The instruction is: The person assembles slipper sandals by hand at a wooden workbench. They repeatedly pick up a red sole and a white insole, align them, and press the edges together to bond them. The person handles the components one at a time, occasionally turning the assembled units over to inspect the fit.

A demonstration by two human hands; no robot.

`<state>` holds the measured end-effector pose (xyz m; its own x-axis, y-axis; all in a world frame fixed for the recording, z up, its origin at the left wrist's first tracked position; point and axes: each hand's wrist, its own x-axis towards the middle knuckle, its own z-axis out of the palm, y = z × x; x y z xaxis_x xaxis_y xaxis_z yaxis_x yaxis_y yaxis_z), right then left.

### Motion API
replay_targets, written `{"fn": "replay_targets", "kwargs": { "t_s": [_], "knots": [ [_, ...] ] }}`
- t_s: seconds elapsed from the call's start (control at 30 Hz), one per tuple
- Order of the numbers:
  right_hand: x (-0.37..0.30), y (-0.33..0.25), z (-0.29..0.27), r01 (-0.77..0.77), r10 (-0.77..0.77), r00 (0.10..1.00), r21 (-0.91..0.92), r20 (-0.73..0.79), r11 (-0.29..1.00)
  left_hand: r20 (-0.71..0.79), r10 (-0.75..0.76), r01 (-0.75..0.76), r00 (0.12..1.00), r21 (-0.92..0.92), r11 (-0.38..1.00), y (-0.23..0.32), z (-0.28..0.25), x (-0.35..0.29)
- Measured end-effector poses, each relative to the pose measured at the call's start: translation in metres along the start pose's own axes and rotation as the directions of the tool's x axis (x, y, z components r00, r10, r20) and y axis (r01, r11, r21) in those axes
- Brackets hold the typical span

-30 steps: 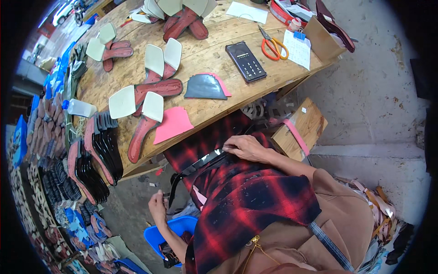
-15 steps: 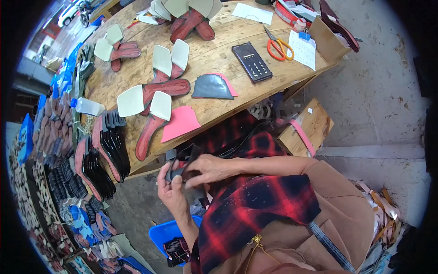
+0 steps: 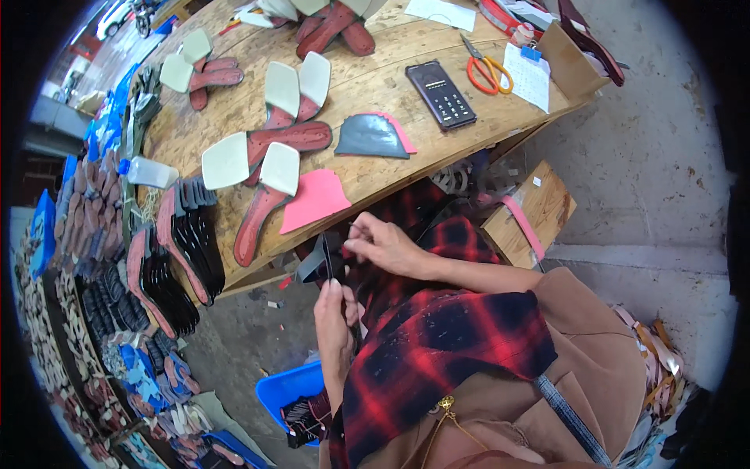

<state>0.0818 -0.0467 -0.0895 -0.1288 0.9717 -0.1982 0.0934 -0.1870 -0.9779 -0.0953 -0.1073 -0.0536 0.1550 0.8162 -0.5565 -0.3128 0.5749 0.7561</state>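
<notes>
Over my lap, just below the table's edge, my left hand (image 3: pixel 337 313) pinches a dark leather piece (image 3: pixel 314 264) between thumb and fingers. The piece is grey on one face, black on the other, and curls outward on its left. Close to its right side, my right hand (image 3: pixel 389 248) has its thumb and fingertips drawn together; what they hold, if anything, is too small to name. On the table nearest my hands lie a pink sheet (image 3: pixel 316 201) and a red insole with a pale heel part (image 3: pixel 262 207).
The wooden table (image 3: pixel 375 82) bears more insoles, a dark panel over pink (image 3: pixel 373 135), a phone (image 3: pixel 440 94) and orange-handled scissors (image 3: pixel 486 69). Black strap stacks (image 3: pixel 191 242) stand at its left edge. A blue bin (image 3: pixel 285 387) and a wooden box (image 3: pixel 531 215) flank my lap.
My left hand has moved right and now grips the dark piece from below. The right hand has shifted up and right, apart from the left. The view has tilted slightly.
</notes>
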Motion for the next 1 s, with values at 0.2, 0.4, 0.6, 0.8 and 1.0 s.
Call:
{"fn": "replay_targets", "kwargs": {
  "t_s": [0.2, 0.4, 0.6, 0.8, 1.0],
  "knots": [
    [-0.026, -0.027, 0.005, 0.096, -0.047, 0.944, -0.134, 0.328, 0.986, 0.032, 0.019, -0.013, 0.999, -0.169, 0.985, -0.010, 0.004, 0.013],
    [-0.019, -0.013, 0.005, -0.152, 0.149, 0.944, -0.013, 0.295, 0.988, 0.156, -0.002, 0.012, 0.988, -0.066, 0.998, -0.012, 0.008, 0.012],
    [-0.019, -0.014, 0.004, -0.015, -0.002, 0.956, 0.057, 0.295, 0.998, 0.328, 0.035, 0.111, 0.944, -0.415, 0.903, -0.005, -0.004, 0.011],
    [-0.023, -0.014, -0.003, -0.183, 0.024, 0.912, 0.352, 0.410, 0.918, 0.096, 0.351, -0.364, 0.931, 0.215, 0.906, -0.021, -0.028, 0.025],
    [-0.037, -0.054, -0.121, -0.141, 0.064, 0.990, 0.782, 0.128, 0.607, -0.504, 0.145, -0.053, 0.851, 0.193, 0.980, -0.034, -0.157, 0.015]
  ]
}}
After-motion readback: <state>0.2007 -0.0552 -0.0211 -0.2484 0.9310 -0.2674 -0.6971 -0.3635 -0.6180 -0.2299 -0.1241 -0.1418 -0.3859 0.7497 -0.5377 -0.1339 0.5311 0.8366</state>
